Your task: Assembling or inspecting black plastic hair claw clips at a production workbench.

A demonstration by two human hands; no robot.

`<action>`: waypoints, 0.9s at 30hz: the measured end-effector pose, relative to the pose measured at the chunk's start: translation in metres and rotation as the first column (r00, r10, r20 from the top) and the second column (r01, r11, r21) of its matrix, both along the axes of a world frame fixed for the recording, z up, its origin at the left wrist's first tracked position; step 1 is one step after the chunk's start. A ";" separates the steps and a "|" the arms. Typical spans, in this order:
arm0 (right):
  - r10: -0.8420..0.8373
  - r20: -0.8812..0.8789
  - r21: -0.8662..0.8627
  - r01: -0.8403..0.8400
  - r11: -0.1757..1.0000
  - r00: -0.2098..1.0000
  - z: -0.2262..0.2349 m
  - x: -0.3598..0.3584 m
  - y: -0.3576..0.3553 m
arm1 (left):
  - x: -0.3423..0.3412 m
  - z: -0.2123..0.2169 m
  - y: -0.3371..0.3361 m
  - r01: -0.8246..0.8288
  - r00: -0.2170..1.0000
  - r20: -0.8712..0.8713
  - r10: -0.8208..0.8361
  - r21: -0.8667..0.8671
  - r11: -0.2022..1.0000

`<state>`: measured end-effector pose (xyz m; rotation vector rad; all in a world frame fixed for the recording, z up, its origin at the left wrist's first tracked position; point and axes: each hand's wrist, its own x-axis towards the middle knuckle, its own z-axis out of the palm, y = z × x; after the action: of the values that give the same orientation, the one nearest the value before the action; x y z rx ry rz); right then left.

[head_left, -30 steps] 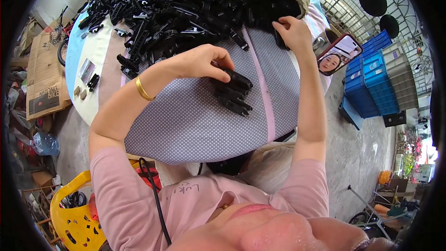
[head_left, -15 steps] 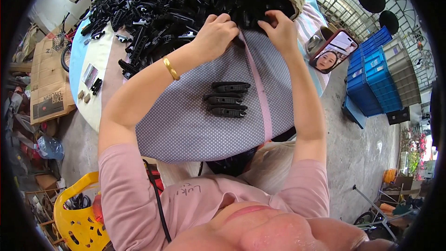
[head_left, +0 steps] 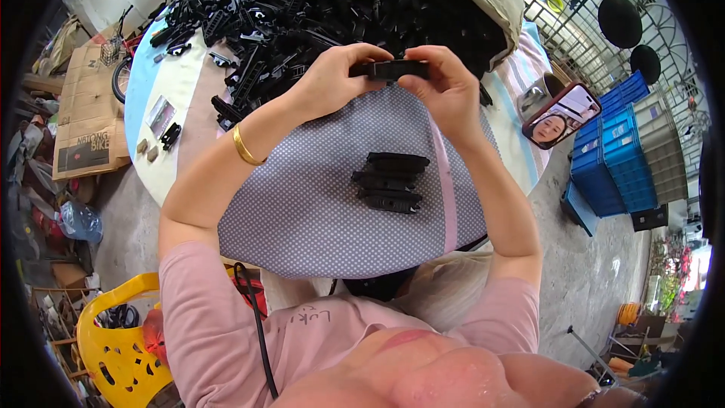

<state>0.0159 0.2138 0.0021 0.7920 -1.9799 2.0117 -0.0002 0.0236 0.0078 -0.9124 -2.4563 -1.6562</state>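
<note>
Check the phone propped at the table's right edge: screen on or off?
On: the phone shows a lit picture of a person.

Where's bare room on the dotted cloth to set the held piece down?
Free: the dotted cloth left of the three stacked black parts, under the left forearm, and the strip below them toward the person. Crowded: the black parts pile behind both hands; left hand and right hand grip a black part.

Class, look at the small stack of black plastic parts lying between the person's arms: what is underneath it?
The stack of black parts rests on a grey dotted cloth with a pink stripe. What lies beneath that cloth is covered and cannot be seen.
</note>
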 end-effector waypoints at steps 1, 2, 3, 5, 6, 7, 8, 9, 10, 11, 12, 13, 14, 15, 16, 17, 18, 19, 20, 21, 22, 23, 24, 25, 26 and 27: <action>-0.081 -0.164 0.164 0.108 0.980 0.983 -0.003 -0.002 0.000 | 0.001 0.004 0.000 -0.002 1.000 0.002 0.002 0.008 1.000; -0.129 -0.334 0.303 0.236 0.924 0.934 -0.005 -0.003 0.000 | 0.003 0.010 -0.001 0.013 0.990 0.141 -0.010 -0.023 1.000; -0.140 -0.349 0.327 0.260 0.909 0.927 -0.005 -0.003 -0.001 | 0.005 0.015 -0.003 0.033 0.961 0.277 -0.017 -0.053 0.998; -0.124 -0.389 0.374 0.279 0.885 0.913 -0.006 -0.006 0.001 | 0.001 0.013 -0.005 0.023 0.959 0.283 -0.021 -0.003 1.000; -0.108 -0.428 0.413 0.300 0.860 0.897 -0.007 -0.007 0.001 | -0.001 0.011 -0.006 0.013 0.958 0.287 -0.025 0.041 0.999; -0.106 -0.426 0.415 0.298 0.860 0.898 -0.007 -0.007 0.001 | -0.002 0.009 -0.007 0.016 0.958 0.286 -0.029 0.048 0.999; -0.122 -0.430 0.419 0.318 0.850 0.894 -0.007 -0.006 0.000 | -0.003 0.007 -0.008 0.015 0.957 0.287 -0.028 0.049 0.999; -0.138 -0.434 0.424 0.337 0.841 0.890 -0.008 -0.005 0.000 | -0.004 0.005 -0.008 0.027 0.953 0.299 -0.049 0.078 0.997; -0.138 -0.433 0.423 0.336 0.841 0.891 -0.008 -0.006 0.001 | -0.004 0.004 -0.008 0.039 0.948 0.310 -0.071 0.108 0.993; -0.133 -0.493 0.441 0.379 0.814 0.860 -0.008 -0.008 0.003 | -0.003 0.004 -0.008 0.038 0.948 0.310 -0.070 0.106 0.994; -0.125 -0.551 0.455 0.423 0.784 0.825 -0.009 -0.009 0.004 | -0.002 0.004 -0.007 0.046 0.961 0.267 -0.067 0.084 0.995; -0.126 -0.551 0.454 0.423 0.784 0.825 -0.008 -0.008 0.004 | -0.001 0.005 -0.006 0.052 0.972 0.224 -0.065 0.062 0.997; -0.117 -0.582 0.449 0.438 0.779 0.805 -0.007 -0.008 0.004 | 0.000 0.005 -0.007 0.052 0.973 0.223 -0.065 0.060 0.997; -0.108 -0.612 0.445 0.454 0.772 0.783 -0.006 -0.008 0.005 | 0.000 0.006 -0.006 0.054 0.979 0.192 -0.061 0.042 0.998; -0.109 -0.613 0.444 0.455 0.772 0.783 -0.007 -0.008 0.005 | 0.001 0.006 -0.006 0.054 0.985 0.161 -0.057 0.023 0.998; -0.101 -0.624 0.444 0.458 0.770 0.775 -0.007 -0.008 0.005 | 0.000 0.005 -0.006 0.055 0.985 0.160 -0.058 0.022 0.998; -0.092 -0.635 0.443 0.459 0.770 0.767 -0.007 -0.008 0.005 | 0.000 0.004 -0.006 0.050 0.988 0.148 -0.054 0.033 0.998; -0.091 -0.637 0.442 0.459 0.771 0.765 -0.007 -0.007 0.004 | 0.000 0.003 -0.006 0.045 0.989 0.136 -0.050 0.044 0.998; -0.137 -0.557 0.424 0.422 0.801 0.819 -0.006 -0.005 0.002 | 0.000 0.004 -0.007 0.043 0.990 0.134 -0.048 0.044 0.998; -0.178 -0.466 0.403 0.387 0.830 0.867 -0.006 -0.003 0.002 | -0.002 0.005 -0.006 0.059 0.949 0.298 -0.106 0.162 0.985; -0.178 -0.466 0.403 0.387 0.829 0.867 -0.007 -0.004 0.002 | -0.003 0.006 -0.005 0.054 0.877 0.445 -0.179 0.280 0.958; -0.176 -0.474 0.381 0.381 0.843 0.863 -0.007 -0.004 0.002 | -0.002 0.007 -0.004 0.054 0.877 0.445 -0.180 0.281 0.958; -0.174 -0.482 0.357 0.373 0.856 0.859 -0.007 -0.005 0.002 | 0.000 0.009 -0.003 0.014 0.832 0.500 -0.239 0.412 0.911; -0.173 -0.482 0.357 0.373 0.856 0.859 -0.007 -0.006 0.003 | 0.001 0.010 -0.003 -0.037 0.783 0.542 -0.306 0.531 0.847; -0.155 -0.537 0.343 0.382 0.858 0.829 -0.006 -0.007 0.003 | 0.002 0.012 -0.003 -0.037 0.783 0.542 -0.306 0.531 0.846; -0.135 -0.591 0.327 0.389 0.861 0.795 -0.005 -0.009 0.003 | 0.002 0.014 -0.004 -0.055 0.753 0.553 -0.357 0.593 0.803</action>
<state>0.0070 0.2170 -0.0031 0.9716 -2.0389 1.0156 0.0019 0.0194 0.0218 -0.5090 -1.9035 -2.9667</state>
